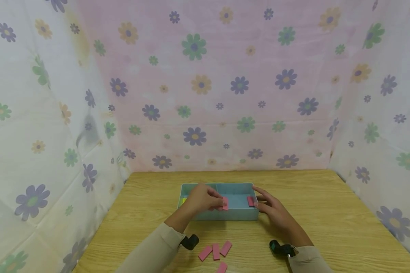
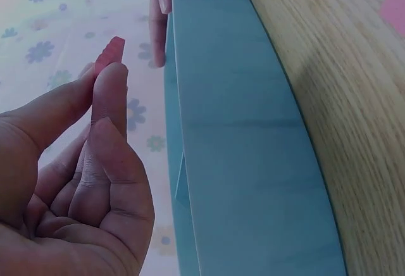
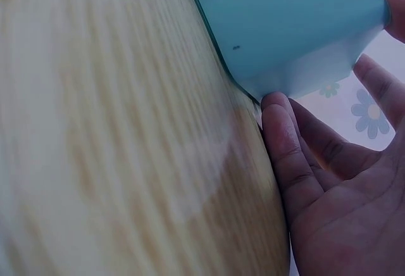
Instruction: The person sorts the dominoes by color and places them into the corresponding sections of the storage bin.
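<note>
My left hand (image 1: pixel 203 198) is over a light blue box (image 1: pixel 225 215) with a divider. Its thumb and fingertips pinch a small, flat pink block (image 1: pixel 225 203), whose end sticks up past the fingertips in the left wrist view (image 2: pixel 112 53). My right hand (image 1: pixel 276 212) holds the box's right end, with the thumb at the rim and the fingers against the outer wall. Another pink block (image 1: pixel 250 201) lies inside the right compartment, by that end. Something yellow (image 1: pixel 183 201) shows in the left compartment, partly hidden behind my left hand.
Several loose pink blocks (image 1: pixel 216 251) lie on the wood-grain table (image 1: pixel 150 197) in front of the box, one near the bottom edge of the head view. Flower-patterned cloth (image 1: pixel 212 110) hangs behind the table and on both sides.
</note>
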The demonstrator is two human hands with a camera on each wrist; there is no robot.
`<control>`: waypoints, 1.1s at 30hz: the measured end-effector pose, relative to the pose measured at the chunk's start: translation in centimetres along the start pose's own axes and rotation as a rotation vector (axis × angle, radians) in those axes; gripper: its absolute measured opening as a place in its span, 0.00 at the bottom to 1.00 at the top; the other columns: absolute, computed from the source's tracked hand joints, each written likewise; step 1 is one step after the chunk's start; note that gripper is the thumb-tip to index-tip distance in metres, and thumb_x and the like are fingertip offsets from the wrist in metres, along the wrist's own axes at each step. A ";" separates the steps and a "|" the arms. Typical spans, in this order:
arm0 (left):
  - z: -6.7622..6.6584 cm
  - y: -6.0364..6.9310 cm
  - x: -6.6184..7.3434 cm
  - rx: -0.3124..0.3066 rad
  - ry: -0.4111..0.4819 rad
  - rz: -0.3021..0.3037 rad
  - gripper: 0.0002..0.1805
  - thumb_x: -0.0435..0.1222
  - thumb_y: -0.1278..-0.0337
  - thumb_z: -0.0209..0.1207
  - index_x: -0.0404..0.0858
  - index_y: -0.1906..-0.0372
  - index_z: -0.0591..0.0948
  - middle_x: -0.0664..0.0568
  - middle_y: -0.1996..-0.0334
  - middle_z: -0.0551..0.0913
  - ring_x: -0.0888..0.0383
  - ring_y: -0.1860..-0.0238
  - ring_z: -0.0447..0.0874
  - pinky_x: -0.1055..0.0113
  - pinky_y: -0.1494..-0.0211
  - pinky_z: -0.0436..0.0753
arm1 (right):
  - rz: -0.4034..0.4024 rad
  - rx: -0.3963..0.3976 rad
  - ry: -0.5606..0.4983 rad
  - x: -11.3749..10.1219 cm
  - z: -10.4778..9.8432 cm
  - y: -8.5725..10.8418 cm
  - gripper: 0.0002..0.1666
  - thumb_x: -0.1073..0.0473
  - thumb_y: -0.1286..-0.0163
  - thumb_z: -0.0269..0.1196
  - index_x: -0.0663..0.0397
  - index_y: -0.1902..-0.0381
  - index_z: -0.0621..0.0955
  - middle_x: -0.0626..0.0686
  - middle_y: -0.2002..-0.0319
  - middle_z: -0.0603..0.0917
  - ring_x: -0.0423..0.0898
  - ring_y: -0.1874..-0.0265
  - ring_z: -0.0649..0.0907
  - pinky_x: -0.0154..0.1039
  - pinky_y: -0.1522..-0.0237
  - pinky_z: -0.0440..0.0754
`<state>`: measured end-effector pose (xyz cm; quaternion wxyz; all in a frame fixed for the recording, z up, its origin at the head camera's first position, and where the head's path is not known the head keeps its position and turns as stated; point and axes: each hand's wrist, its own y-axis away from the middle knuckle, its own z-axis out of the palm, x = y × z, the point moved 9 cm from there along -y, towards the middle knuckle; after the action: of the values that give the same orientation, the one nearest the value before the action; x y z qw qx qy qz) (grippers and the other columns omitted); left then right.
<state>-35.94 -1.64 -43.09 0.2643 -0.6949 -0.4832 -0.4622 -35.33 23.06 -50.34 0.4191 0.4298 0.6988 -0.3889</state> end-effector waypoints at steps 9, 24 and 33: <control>0.6 -1.4 0.5 -0.004 0.052 -0.022 0.07 0.42 0.40 0.73 0.43 0.64 0.93 0.52 0.74 0.91 0.53 0.65 0.93 0.56 0.61 0.91 | 0.002 0.005 0.001 -0.1 -0.2 0.0 0.36 0.57 0.17 0.55 0.49 0.17 0.59 0.75 0.31 0.70 0.72 0.35 0.76 0.34 0.47 0.84; 0.8 -2.9 0.3 0.028 0.122 -0.089 0.09 0.42 0.41 0.73 0.41 0.62 0.92 0.50 0.72 0.92 0.58 0.67 0.93 0.48 0.51 0.90 | 0.040 0.013 -0.011 0.4 -0.1 0.0 0.36 0.54 0.18 0.56 0.44 0.18 0.60 0.71 0.31 0.72 0.68 0.35 0.78 0.34 0.45 0.83; 1.5 -4.5 0.4 0.048 0.071 -0.083 0.09 0.42 0.40 0.73 0.41 0.63 0.92 0.51 0.75 0.91 0.58 0.68 0.92 0.49 0.53 0.90 | 0.032 0.012 -0.004 0.2 -0.2 0.1 0.35 0.54 0.17 0.55 0.43 0.17 0.60 0.71 0.31 0.71 0.69 0.35 0.77 0.36 0.44 0.82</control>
<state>-39.47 1.51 -43.72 0.2785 -0.6507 -0.5130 -0.4856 -35.33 23.37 -50.45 0.4241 0.4428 0.6885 -0.3874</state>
